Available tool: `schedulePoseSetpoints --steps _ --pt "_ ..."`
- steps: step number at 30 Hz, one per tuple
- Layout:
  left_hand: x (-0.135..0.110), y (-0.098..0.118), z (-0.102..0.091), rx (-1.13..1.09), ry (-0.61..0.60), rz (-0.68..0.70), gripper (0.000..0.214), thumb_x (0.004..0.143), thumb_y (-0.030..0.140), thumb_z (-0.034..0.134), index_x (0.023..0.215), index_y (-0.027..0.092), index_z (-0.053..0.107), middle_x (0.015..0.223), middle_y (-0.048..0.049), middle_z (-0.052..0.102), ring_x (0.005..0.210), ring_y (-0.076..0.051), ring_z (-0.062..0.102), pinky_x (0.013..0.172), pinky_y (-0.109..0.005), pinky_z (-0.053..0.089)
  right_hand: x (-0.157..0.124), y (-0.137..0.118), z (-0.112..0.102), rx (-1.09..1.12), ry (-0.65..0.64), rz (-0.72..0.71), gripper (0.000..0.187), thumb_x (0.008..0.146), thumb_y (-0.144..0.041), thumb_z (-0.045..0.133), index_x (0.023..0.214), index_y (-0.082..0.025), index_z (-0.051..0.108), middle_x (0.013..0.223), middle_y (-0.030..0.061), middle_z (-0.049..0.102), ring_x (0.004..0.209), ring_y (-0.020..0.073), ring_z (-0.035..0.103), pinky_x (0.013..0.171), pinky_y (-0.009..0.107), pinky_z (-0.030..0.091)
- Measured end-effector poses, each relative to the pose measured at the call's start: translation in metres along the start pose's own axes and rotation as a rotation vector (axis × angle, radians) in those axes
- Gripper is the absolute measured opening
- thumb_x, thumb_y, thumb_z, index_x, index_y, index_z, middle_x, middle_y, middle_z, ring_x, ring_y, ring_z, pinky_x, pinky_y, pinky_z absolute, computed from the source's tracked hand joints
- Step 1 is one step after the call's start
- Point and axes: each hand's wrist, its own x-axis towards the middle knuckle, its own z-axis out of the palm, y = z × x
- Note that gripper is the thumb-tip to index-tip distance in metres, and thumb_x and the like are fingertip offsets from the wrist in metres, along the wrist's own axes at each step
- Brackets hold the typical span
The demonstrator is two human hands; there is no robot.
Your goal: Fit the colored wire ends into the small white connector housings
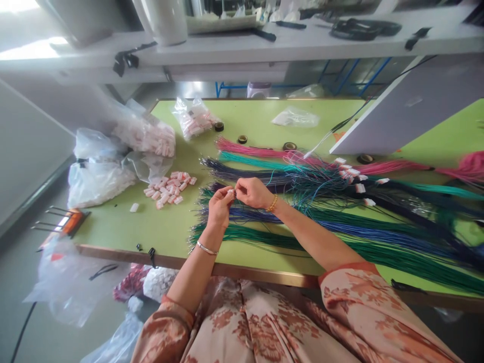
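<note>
I have my left hand (pixel 218 207) closed to a narrow pinch, thumb and forefinger gripping a small white connector (pixel 230 191) near the middle of the tabletop (pixel 121 237). My right hand (pixel 254 193) meets it from the other side; its thumb and forefinger are drawn together right beside the connector, the other fingers curled in toward my palm. Whether a wire end sits between my right fingertips is too small for me to tell.

Both my hands are over long wires laid across the tabletop: dark wires (pixel 234 170) lie just beyond my fingers, green wires (pixel 249 233) nearer my body, with pink wires (pixel 257 150) farthest from me. To the left of my left hand, well apart from my fingers, a loose pile of white-and-pink connectors (pixel 170 189) rests on the tabletop, and a single white piece (pixel 134 207) lies by itself to the left of that pile. Off beyond my right hand, a cluster of white connectors (pixel 351 171) lies on the wires.
</note>
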Motion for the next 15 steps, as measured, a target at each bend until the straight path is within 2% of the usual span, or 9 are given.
schedulePoseSetpoints --steps 3,6,8,9,12,15 --pt "-0.004 -0.001 0.002 0.033 0.052 -0.021 0.023 0.059 0.018 0.081 0.079 0.013 0.069 0.071 0.0005 0.065 0.062 -0.007 0.054 0.064 -0.022 0.039 -0.002 0.000 0.005 -0.044 -0.015 0.007 0.009 0.075 -0.020 0.055 0.070 -0.015 0.061 0.063 0.0028 0.063 0.054 0.0107 0.047 0.056 0.023 0.032" --pt "-0.003 0.002 0.001 0.006 0.053 -0.007 0.022 0.062 0.019 0.079 0.081 0.013 0.069 0.071 0.0002 0.064 0.062 -0.006 0.053 0.062 -0.022 0.037 0.012 0.008 -0.006 0.016 -0.066 -0.024 0.013 0.077 -0.023 0.055 0.072 -0.015 0.064 0.061 0.0006 0.062 0.053 0.0102 0.047 0.056 0.022 0.034" --pt "0.000 0.005 -0.001 -0.028 0.041 0.009 0.023 0.064 0.020 0.078 0.083 0.013 0.069 0.072 0.0004 0.063 0.061 -0.006 0.052 0.060 -0.021 0.037 0.034 0.022 -0.022 0.051 -0.022 -0.009 0.017 0.080 -0.024 0.053 0.078 -0.015 0.067 0.065 0.0006 0.065 0.056 0.0105 0.050 0.057 0.022 0.036" --pt "0.001 0.007 -0.003 -0.037 0.042 0.005 0.023 0.064 0.020 0.078 0.084 0.014 0.068 0.073 0.0005 0.063 0.061 -0.006 0.052 0.060 -0.021 0.037 0.047 0.031 -0.030 0.031 0.047 0.029 0.019 0.082 -0.025 0.053 0.082 -0.014 0.069 0.071 0.0019 0.067 0.060 0.0113 0.053 0.060 0.022 0.038" --pt "0.004 0.009 -0.006 -0.025 0.058 -0.040 0.024 0.064 0.021 0.078 0.084 0.015 0.068 0.075 0.0004 0.063 0.063 -0.006 0.052 0.059 -0.020 0.037 0.090 0.064 -0.049 -0.210 0.188 0.225 0.020 0.082 -0.021 0.055 0.087 -0.015 0.073 0.081 0.0058 0.072 0.073 0.0153 0.060 0.070 0.025 0.042" --pt "0.002 0.008 -0.006 -0.008 0.049 -0.060 0.025 0.064 0.023 0.078 0.086 0.015 0.068 0.075 0.0002 0.064 0.065 -0.007 0.053 0.061 -0.020 0.038 0.122 0.091 -0.049 -0.388 0.093 0.327 0.021 0.082 -0.019 0.057 0.091 -0.018 0.075 0.094 0.0066 0.074 0.085 0.0173 0.062 0.079 0.026 0.043"
